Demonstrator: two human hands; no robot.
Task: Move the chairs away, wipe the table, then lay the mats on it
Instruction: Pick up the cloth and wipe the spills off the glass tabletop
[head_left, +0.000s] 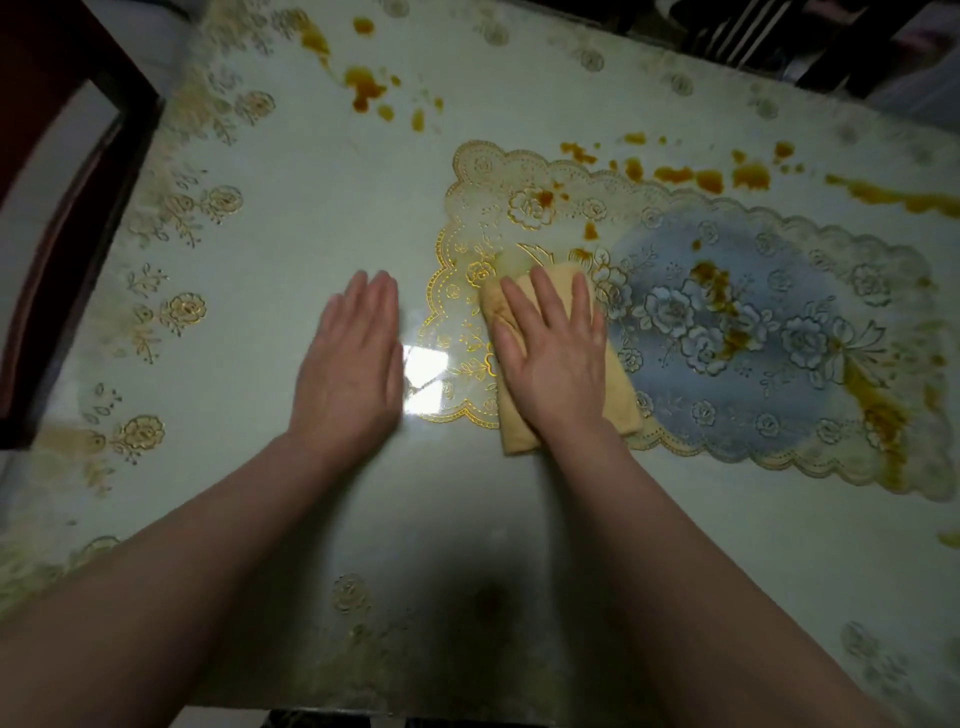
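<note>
**On the table: the wiping is under way, brown spills still to clear**

On the glossy, flower-printed table (249, 218), the right hand (553, 358) lies flat with straight fingers, pressing a folded yellow cloth (618, 395) down onto the near-left end of a lacy gold-edged mat (727, 332). The left hand (353, 358) rests just beside it, palm down and fingers straight on the bare tabletop, holding nothing — it looks to be steadying the person as they lean in.

Brown, sticky-looking stains (748, 176) run in a line along the far side of the table, with another cluster at the far left and more smeared over the mat's blue middle and right end. A dark wooden chair (62, 208) stands close against the table's left edge; from here I cannot tell whether it has been pulled back at all.

To do this step well, I would judge that the cloth wants firm, even pressure from the whole palm and long overlapping strokes working from the clean near side out toward the spills, so the mess is not dragged across wiped ground. The cloth should be refolded to a fresh face once it loads up. The mat seems liable to slide or ruck under the strokes — the free hand would serve better pinning its edge.
</note>
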